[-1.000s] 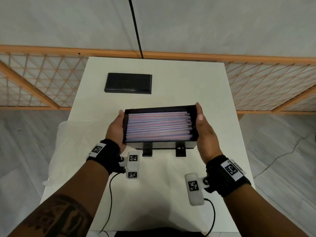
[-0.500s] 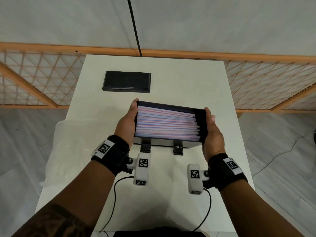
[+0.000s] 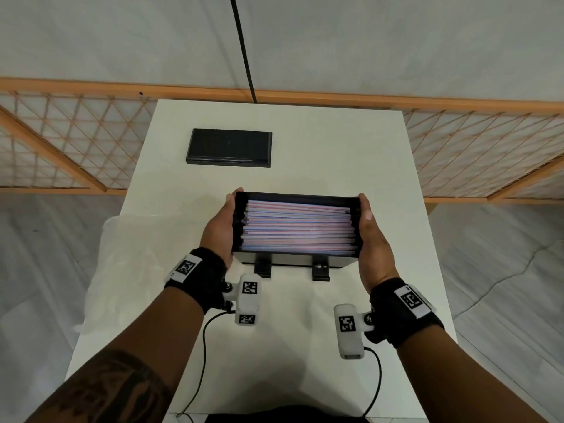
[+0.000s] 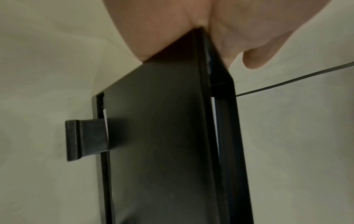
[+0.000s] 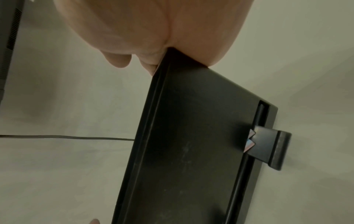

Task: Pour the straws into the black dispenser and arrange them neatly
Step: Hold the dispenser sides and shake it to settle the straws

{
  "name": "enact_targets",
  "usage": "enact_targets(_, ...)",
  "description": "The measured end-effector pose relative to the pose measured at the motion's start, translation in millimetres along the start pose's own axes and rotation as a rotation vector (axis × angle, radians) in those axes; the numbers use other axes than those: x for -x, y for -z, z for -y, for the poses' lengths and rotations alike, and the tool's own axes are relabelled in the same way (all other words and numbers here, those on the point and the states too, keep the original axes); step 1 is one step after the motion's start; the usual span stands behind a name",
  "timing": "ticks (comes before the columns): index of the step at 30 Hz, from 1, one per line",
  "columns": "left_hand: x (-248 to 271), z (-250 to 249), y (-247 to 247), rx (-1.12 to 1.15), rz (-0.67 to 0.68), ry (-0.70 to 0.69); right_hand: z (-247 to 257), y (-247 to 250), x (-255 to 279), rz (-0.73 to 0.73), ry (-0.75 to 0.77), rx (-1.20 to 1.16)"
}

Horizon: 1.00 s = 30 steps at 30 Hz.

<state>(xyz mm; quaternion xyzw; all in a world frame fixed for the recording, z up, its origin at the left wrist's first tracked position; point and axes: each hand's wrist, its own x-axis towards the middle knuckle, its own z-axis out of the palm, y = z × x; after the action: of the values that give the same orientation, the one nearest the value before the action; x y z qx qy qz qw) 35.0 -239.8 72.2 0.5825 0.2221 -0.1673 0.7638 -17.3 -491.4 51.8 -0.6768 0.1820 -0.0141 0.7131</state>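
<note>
The black dispenser (image 3: 293, 261) is held off the white table (image 3: 335, 148), roughly level, its open top towards me. Pink, blue and white straws (image 3: 297, 224) lie lengthwise inside, mostly parallel, with ends a little uneven at the left. My left hand (image 3: 218, 232) grips the left end and my right hand (image 3: 374, 239) grips the right end, thumbs along the top edges. In the left wrist view the left hand (image 4: 191, 15) clasps the dispenser's (image 4: 162, 136) end wall. In the right wrist view the right hand (image 5: 153, 22) does the same on the dispenser (image 5: 191, 128), and straw tips (image 5: 250, 141) show at the front slot.
A flat black lid (image 3: 229, 147) lies on the table at the back left. A crumpled clear plastic bag (image 3: 122, 254) hangs over the table's left edge. A wooden lattice railing (image 3: 76, 141) runs behind the table, and a black cable (image 3: 244, 47) hangs down the wall.
The dispenser swung right and tilted with its left end raised, then came back to nearly level. Both hands kept their grip on its ends throughout.
</note>
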Motion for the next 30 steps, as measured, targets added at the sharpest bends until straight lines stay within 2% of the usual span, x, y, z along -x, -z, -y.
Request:
enact_targets(9, 1, 0, -1, -0.004, -0.025, 0.024, 7, -6, 0, -0.062, -0.051, -0.050)
enact_targets(12, 0, -3, 10, 0.091, -0.055, 0.019, 16, -17, 7, -0.015, -0.010, -0.004)
enact_targets(14, -1, -3, 14, 0.145, -0.024, 0.009, 20, -19, 8, 0.032, 0.007, 0.002)
enact_targets(17, 2, 1, 11, 0.138, -0.025, -0.029, 20, -12, 8, -0.002, 0.020, -0.035)
enact_targets(19, 2, 0, 9, 0.158, -0.018, -0.045, 18, -9, 9, 0.049, 0.051, -0.011)
enact_targets(21, 3, -1, 7, 0.147, 0.003, -0.039, 14, -5, 11, 0.055, 0.012, -0.059)
enact_targets(24, -2, 1, 3, -0.011, 0.004, -0.029, 8, 0, 5, 0.002, -0.020, -0.077)
enact_targets(27, -14, 3, 4, -0.417, 0.059, -0.099, 10, 2, 5, -0.020, -0.014, 0.055)
enact_targets(29, -16, 0, 5, -0.639, -0.020, -0.198, 16, 5, 5, -0.155, 0.110, 0.314)
enact_targets(30, -13, -4, 5, -0.737, -0.104, -0.311, 22, 5, 6, -0.235, 0.209, 0.441)
